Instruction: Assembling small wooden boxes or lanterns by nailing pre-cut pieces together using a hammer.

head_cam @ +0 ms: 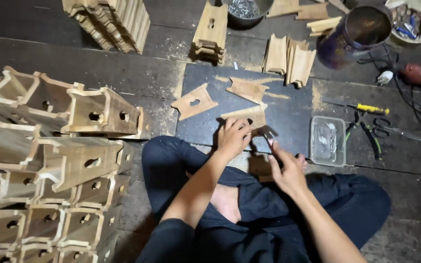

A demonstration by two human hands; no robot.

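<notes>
A: Left hand (232,137)?
B: Fingers curled, pressing down on a flat wood piece (247,117) on the dark board (288,117), in front of the crossed legs.
A: Right hand (290,170)?
B: Fingers clenched round a hammer (270,135); its head sits just beside the wood piece's right edge.
A: Nearby stock?
B: Holed piece (194,102) and notched piece (247,89) loose on the board; clear tray (328,140) to the right; pliers (369,136) beyond it; stacked wooden boxes (49,160) on the floor at left.
</notes>
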